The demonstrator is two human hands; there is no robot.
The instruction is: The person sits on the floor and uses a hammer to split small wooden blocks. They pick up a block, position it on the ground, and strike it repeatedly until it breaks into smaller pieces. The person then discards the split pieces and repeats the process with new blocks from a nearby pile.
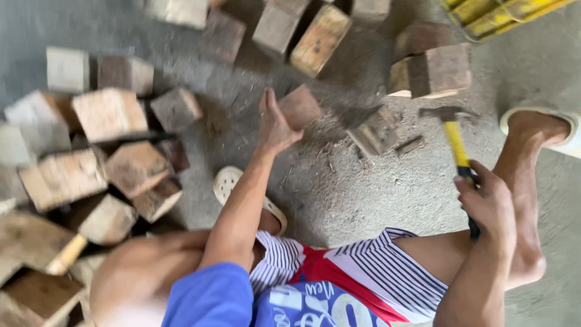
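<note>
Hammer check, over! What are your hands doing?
Right hand shut on hammer. Left hand holding wood block. Broken wood piece on floor below hammer head.

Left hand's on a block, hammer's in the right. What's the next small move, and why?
Probably set the wooden block down flat on the concrete floor first. The left hand holds it raised, while the right hand grips the yellow-handled hammer, whose head rests near the split scraps.

Soft, even daylight here, no glare, only faint shadows on the grey floor [375,200]. Motion blur smears the whole view: the wooden blocks [109,115] on the left go hazy, the knee [139,272] at the bottom edge is badly out of focus, washed pale.
</note>
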